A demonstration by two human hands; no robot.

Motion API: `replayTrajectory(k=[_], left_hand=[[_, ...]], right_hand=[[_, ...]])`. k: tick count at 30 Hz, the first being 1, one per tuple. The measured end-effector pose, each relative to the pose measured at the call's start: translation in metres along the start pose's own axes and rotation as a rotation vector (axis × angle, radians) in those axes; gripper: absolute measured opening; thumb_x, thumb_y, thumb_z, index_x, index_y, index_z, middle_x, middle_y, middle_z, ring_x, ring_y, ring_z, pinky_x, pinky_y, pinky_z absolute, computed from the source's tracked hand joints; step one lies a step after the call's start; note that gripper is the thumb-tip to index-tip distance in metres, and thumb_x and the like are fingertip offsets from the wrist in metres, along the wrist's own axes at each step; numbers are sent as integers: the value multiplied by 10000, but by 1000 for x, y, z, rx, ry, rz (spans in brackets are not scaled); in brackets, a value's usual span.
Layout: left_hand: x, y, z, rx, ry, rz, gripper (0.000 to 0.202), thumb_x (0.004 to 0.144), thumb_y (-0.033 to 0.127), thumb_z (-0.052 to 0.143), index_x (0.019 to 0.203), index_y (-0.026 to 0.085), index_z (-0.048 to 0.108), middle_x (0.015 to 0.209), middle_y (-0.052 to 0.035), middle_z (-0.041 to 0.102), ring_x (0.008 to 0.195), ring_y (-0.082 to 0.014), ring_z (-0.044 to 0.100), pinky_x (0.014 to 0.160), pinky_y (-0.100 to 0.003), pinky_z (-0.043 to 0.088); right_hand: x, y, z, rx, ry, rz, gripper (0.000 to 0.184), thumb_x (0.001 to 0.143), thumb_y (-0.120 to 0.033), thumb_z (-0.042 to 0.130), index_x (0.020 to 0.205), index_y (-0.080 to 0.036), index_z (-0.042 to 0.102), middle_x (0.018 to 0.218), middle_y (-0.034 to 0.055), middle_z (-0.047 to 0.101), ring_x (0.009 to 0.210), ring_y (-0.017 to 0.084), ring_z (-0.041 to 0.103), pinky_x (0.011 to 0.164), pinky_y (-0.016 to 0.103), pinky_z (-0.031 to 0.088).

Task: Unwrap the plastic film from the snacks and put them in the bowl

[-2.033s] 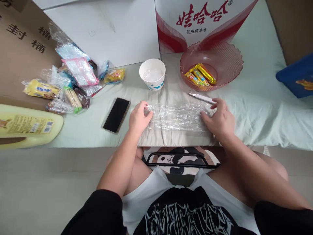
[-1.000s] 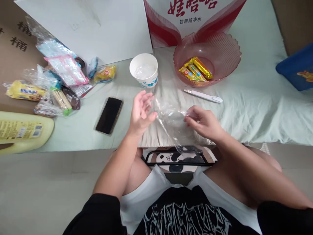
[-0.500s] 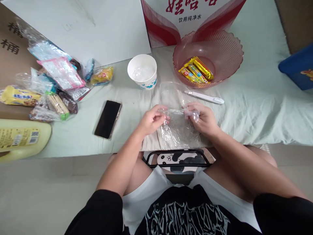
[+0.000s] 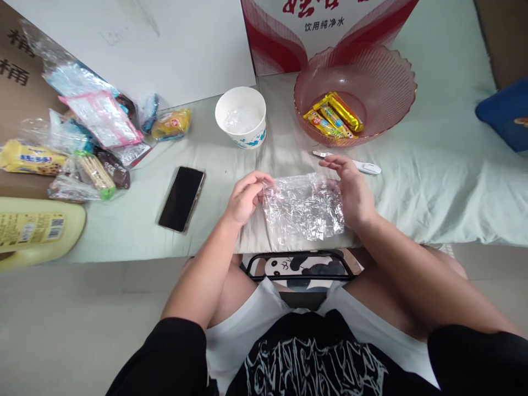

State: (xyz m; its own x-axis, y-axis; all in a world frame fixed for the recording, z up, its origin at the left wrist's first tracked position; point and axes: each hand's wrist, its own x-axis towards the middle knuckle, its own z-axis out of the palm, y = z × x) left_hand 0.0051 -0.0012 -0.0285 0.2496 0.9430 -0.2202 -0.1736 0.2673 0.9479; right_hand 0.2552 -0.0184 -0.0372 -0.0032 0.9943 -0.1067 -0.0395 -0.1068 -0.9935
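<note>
A crumpled sheet of clear plastic wrap (image 4: pixel 303 208) lies folded on the pale green cloth (image 4: pixel 433 187) in front of me. My left hand (image 4: pixel 245 197) pinches the wrap's left edge with curled fingers. My right hand (image 4: pixel 350 192) lies against the wrap's right edge, fingers stretched and pressing on it. A white slim tool (image 4: pixel 363 166) lies just beyond my right fingertips.
A white paper cup (image 4: pixel 241 116) and a pink ribbed bowl (image 4: pixel 391 71) with yellow snack bars (image 4: pixel 333 116) stand behind the wrap. A black phone (image 4: pixel 181 198) lies to the left. Packaged snacks (image 4: pixel 82 148), a yellow bottle (image 4: pixel 37 228) and cardboard boxes (image 4: pixel 330 27) ring the area.
The long strip of wrap was lifted and folded into a smaller square. Both hands moved closer together and now hold its sides flat on the cloth.
</note>
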Motion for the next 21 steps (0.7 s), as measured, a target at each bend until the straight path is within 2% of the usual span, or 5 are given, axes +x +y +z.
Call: replayTrajectory(k=[5, 9, 13, 18, 21], left_hand=[[2, -2, -1, -49, 7, 79, 440, 744, 446, 802, 1061, 229, 586, 860, 13, 671, 675, -130, 703, 608, -246, 573], [0, -1, -1, -87, -26, 21, 772, 666, 365, 913, 1300, 295, 477, 981, 1, 734, 795, -162, 745, 716, -276, 601], [-1, 0, -1, -12, -100, -146, 648, 664, 382, 928, 1183, 196, 587, 926, -58, 781, 775, -201, 761, 593, -244, 544], [-3, 4, -1, -68, -39, -70, 570, 654, 416, 936, 1096, 176, 667, 876, -50, 800, 793, -196, 774, 686, -267, 592], [-5, 5, 0, -107, -93, -80, 557, 637, 406, 947, 1075, 181, 688, 962, -63, 813, 860, -212, 786, 772, -302, 618]], right_hand=[[-5, 4, 4, -89, -76, -39, 653, 796, -413, 790, 1353, -349, 456, 1361, 69, 559, 678, 100, 566, 589, 294, 526], [-7, 2, 6, -67, -59, -101, 680, 831, -408, 769, 1402, -376, 400, 1327, 59, 558, 716, 113, 582, 641, 308, 565], [-5, 4, 7, -8, -40, -103, 849, 812, -532, 782, 1505, -400, 309, 1264, 62, 601, 895, 182, 649, 773, 356, 602], [-5, 0, 12, 30, -212, 56, 499, 775, -528, 812, 1129, -230, 626, 1023, 67, 690, 929, 212, 664, 842, 379, 579], [-8, -5, 15, -42, -220, 100, 333, 820, -492, 777, 861, -207, 610, 887, 50, 687, 818, 177, 640, 792, 359, 559]])
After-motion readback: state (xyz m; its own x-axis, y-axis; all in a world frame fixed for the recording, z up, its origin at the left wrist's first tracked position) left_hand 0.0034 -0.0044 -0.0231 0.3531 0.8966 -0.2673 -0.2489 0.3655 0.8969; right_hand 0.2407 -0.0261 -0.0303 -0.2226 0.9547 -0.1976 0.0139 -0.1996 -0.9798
